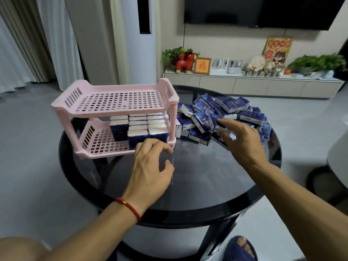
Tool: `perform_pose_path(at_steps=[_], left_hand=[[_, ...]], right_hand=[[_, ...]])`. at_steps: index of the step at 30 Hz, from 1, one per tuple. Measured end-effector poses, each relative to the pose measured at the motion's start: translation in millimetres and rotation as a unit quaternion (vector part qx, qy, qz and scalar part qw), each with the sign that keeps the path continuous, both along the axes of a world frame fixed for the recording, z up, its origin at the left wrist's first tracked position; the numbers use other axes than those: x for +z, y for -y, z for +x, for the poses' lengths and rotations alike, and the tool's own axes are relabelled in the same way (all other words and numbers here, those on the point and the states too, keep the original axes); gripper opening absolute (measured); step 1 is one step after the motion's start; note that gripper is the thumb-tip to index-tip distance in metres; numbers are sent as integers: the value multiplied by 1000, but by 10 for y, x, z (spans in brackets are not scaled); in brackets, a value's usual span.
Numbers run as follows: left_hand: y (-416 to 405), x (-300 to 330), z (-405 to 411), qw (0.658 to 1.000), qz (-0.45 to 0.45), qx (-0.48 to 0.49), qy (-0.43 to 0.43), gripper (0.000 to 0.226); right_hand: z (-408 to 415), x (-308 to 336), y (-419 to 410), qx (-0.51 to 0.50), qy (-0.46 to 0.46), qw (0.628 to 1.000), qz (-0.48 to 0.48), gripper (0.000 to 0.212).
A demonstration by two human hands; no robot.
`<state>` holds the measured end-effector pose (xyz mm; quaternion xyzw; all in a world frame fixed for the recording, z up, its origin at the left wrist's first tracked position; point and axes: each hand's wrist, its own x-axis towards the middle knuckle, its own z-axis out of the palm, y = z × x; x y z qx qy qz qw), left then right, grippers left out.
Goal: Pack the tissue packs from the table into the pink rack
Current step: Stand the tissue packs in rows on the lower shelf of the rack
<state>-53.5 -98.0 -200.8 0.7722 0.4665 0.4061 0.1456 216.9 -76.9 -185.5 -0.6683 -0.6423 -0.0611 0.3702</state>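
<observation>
A pink two-tier rack (116,102) stands on the left of a round dark glass table (197,178). Its top shelf is bare. On its lower shelf stand several blue-and-white tissue packs (139,127) in rows at the right end. To the right of the rack lies a loose heap of blue tissue packs (231,110). My left hand (150,166) hovers just in front of the rack's lower right corner, fingers loosely curled and holding nothing. My right hand (239,142) reaches into the near edge of the heap, fingertips touching a pack (216,119) there.
Behind the table runs a low white cabinet (252,83) with plants, a red toy horse and framed pictures, under a wall TV (263,12). Curtains and a tall white air conditioner (139,40) stand at the back left. A blue slipper (241,249) shows below the table.
</observation>
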Motion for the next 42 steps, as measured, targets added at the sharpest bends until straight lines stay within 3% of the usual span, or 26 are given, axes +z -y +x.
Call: perform_pose_path(at_steps=[3, 5, 7, 9, 11, 14, 17, 20, 22, 24, 26, 28, 30, 36, 39, 42], left_hand=[[-4, 92, 135, 981, -149, -22, 120, 23], [-17, 115, 238, 913, -300, -65, 270, 36], [-17, 130, 301, 838, -389, -85, 373, 27], [-18, 138, 299, 817, -413, -68, 396, 27], [-53, 116, 252, 824, -410, -45, 388, 29], [-110, 95, 178, 830, -408, -22, 381, 29], [-115, 83, 150, 837, -401, -25, 372, 32], [-107, 80, 145, 839, -398, -25, 370, 39], [-114, 78, 141, 846, -388, -23, 365, 42], [-121, 79, 144, 853, -374, -25, 363, 42], [-120, 82, 151, 861, -361, -33, 357, 38], [-118, 79, 155, 870, -349, -38, 346, 35], [-117, 77, 155, 875, -348, -53, 333, 39], [-75, 152, 140, 856, -392, -112, 319, 46], [-54, 189, 121, 837, -417, -149, 321, 40], [-34, 142, 74, 872, -384, -175, 248, 62]], right_hand=[[-233, 168, 246, 99, -18, 994, 32, 41], [-437, 193, 419, 183, 3, 983, -2, 43], [-585, 117, 513, 243, 33, 968, -54, 42], [-614, 32, 518, 267, 44, 959, -89, 41], [-539, 11, 464, 238, 28, 967, -88, 36], [-253, -13, 296, 70, 30, 992, -96, 34], [31, -121, 197, -57, 63, 976, -201, 51], [163, -229, 194, -34, 74, 967, -240, 60], [182, -195, 213, -16, 40, 974, -221, 52], [170, -94, 248, -3, -10, 983, -181, 35], [134, 35, 319, 36, -123, 979, -161, 25], [48, 180, 418, 108, -325, 917, -204, 36], [-28, 258, 487, 163, -410, 856, -271, 39], [-266, 257, 479, 252, -368, 839, -312, 44], [-386, 260, 449, 228, -312, 873, -296, 40], [-527, 226, 429, 194, -232, 923, -239, 40]])
